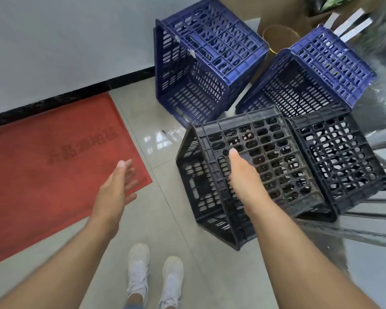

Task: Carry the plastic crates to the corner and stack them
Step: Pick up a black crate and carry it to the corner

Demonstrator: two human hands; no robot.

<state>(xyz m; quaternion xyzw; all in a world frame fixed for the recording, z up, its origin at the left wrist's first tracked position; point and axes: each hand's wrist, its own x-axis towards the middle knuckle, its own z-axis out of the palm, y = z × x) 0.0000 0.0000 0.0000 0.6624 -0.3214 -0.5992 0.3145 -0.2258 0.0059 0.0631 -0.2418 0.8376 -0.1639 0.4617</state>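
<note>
I see my right hand [243, 175] laid flat, fingers straight, on the nearest black crate [250, 175], tipped on its side. My left hand [118, 186] hovers spread above the red mat [42, 170]. Beyond my right hand lie 2 blue crates [205, 63].

At right of frame, the right hand [243, 175] lies over the nearer black crate [276, 175], its fingers out of sight. The second black crate [343, 161] sits partly hidden behind it. The far-right edge dissolves into blur. Lettering on the red mat [54, 163], cut off at left, is illegible.
</note>
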